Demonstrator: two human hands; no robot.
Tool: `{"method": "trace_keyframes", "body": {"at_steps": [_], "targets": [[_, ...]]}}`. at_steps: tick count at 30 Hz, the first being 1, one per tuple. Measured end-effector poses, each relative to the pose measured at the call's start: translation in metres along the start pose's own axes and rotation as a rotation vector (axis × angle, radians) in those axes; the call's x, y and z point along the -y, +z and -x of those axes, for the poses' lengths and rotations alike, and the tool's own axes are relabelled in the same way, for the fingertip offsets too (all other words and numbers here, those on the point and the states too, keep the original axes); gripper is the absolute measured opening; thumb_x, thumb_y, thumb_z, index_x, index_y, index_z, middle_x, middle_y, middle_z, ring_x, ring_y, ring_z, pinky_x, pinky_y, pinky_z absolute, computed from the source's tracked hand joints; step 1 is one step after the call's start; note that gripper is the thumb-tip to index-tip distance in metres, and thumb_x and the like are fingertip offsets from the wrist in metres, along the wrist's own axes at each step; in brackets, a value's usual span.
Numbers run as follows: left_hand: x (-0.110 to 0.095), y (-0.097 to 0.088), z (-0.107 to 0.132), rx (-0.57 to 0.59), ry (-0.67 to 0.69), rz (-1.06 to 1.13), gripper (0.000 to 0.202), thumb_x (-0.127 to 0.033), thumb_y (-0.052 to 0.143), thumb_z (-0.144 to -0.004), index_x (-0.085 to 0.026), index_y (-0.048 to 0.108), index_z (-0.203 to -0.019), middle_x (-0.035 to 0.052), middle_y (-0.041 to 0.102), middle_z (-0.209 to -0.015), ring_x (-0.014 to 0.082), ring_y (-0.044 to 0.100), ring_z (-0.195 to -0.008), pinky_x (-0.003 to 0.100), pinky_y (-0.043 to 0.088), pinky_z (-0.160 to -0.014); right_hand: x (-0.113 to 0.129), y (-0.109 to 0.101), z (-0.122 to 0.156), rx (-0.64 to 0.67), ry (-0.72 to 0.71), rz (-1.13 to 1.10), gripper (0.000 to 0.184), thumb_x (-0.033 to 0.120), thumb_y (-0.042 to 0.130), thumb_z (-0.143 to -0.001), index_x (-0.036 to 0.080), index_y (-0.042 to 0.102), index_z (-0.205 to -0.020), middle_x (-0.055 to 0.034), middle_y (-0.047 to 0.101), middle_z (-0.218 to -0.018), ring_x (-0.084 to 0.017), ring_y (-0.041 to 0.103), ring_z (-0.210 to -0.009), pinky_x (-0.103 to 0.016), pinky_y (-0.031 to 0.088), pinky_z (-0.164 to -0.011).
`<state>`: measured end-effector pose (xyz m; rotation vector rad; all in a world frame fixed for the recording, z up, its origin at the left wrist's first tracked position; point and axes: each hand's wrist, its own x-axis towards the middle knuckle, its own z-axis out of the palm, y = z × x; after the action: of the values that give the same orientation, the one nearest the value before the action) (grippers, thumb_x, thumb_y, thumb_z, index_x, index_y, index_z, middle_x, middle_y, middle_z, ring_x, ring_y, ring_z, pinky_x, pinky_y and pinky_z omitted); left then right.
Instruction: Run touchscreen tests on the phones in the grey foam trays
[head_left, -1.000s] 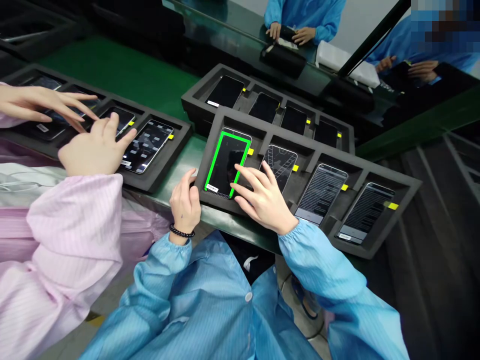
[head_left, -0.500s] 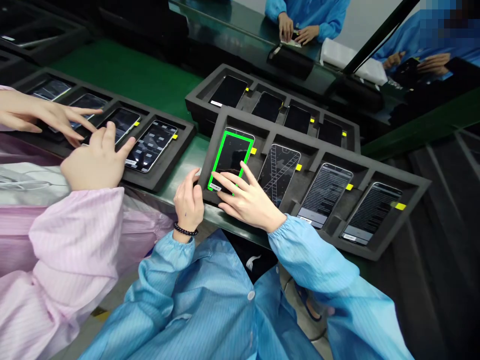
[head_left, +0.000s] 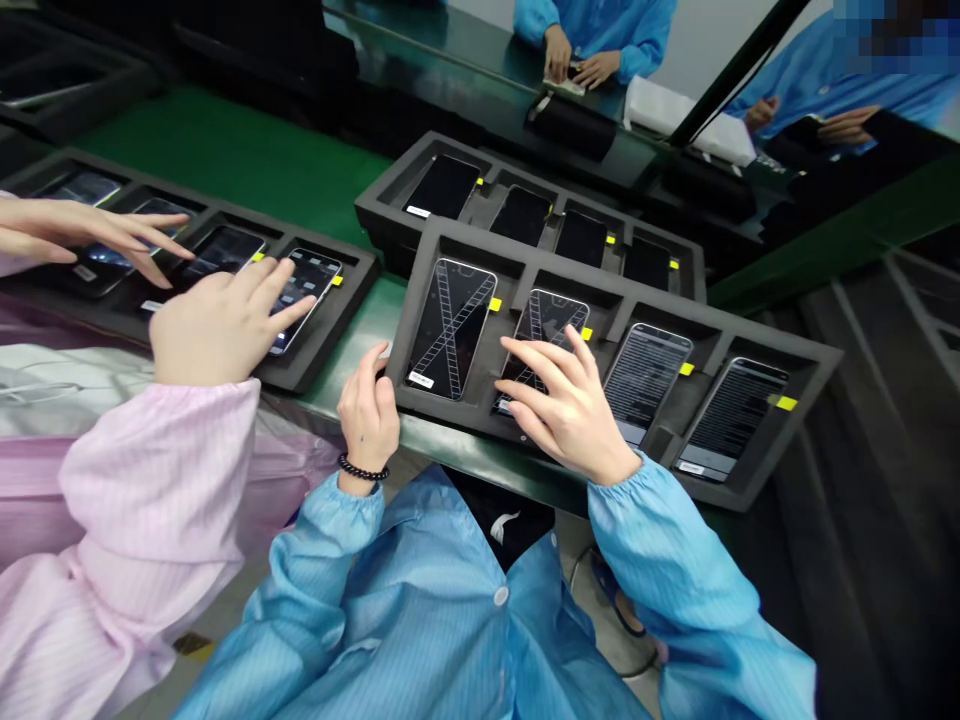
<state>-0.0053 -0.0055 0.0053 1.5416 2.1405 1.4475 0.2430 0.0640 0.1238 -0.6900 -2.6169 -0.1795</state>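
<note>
The person's right hand [head_left: 570,405] was spread over the second smartphone from the left [head_left: 544,335] in a dark grey foam tray [head_left: 525,268] at the lower centre of the frame. Its fingers [head_left: 540,370] were open and released, grasping nothing, and it could not be told whether their tips touched the screen. The left hand [head_left: 365,415], with a black beaded bracelet [head_left: 362,467] at the wrist, stood at the tray's near left corner, its fingers loosely curled against the edge, not clenched. The tray had four compartments, each with a phone lying flat and a yellow tag beside it. The leftmost phone [head_left: 451,328] showed a crossed ladder pattern, as did the second, while the two phones on the right [head_left: 646,385] [head_left: 731,420] showed rows of small text. Just behind stood a second foam tray [head_left: 382,215] with four dark-screened phones, on a green belt [head_left: 225,170]. At the left, a co-worker in a pink striped smock [head_left: 150,480] had one hand [head_left: 221,325] with its fingers over a phone [head_left: 307,295] in a third tray [head_left: 322,365], and the other hand [head_left: 75,230] further toward the left edge. At the upper centre, another person in a blue smock [head_left: 592,25] had both hands [head_left: 574,68] together on the far side.
</note>
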Motion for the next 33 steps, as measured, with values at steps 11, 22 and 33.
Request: {"method": "trace_keyframes", "body": {"at_steps": [11, 22, 33], "targets": [[0.001, 0.002, 0.001, -0.043, -0.004, -0.04, 0.046, -0.045, 0.029, -0.102, -0.03, 0.056, -0.135, 0.0087, 0.072, -0.122, 0.0275, 0.07, -0.111, 0.046, 0.055, -0.098, -0.057, -0.005, 0.032, -0.178, 0.465, 0.257, 0.036, 0.036, 0.046, -0.105, 0.029, 0.066, -0.135, -0.0074, 0.044, -0.163, -0.033, 0.049, -0.139, -0.07, 0.023, -0.124], [-0.003, 0.002, 0.001, -0.024, -0.035, -0.04, 0.047, -0.045, 0.028, -0.102, -0.029, 0.057, -0.136, 0.0098, 0.071, -0.127, 0.0277, 0.069, -0.116, 0.049, 0.053, -0.103, -0.014, 0.004, 0.037, 0.013, 0.24, 0.19, 0.03, 0.034, 0.053, -0.103, 0.023, 0.07, -0.125, -0.0122, 0.05, -0.159, -0.029, 0.053, -0.139, -0.066, 0.022, -0.128], [0.001, 0.002, 0.002, -0.036, -0.014, -0.073, 0.046, -0.046, 0.028, -0.102, -0.032, 0.055, -0.137, 0.0078, 0.072, -0.122, 0.0274, 0.069, -0.113, 0.047, 0.054, -0.099, 0.001, 0.009, 0.033, 0.041, 0.158, 0.01, 0.029, 0.031, 0.05, -0.103, 0.024, 0.073, -0.119, -0.0079, 0.054, -0.156, -0.026, 0.055, -0.136, -0.061, 0.024, -0.13]]}}
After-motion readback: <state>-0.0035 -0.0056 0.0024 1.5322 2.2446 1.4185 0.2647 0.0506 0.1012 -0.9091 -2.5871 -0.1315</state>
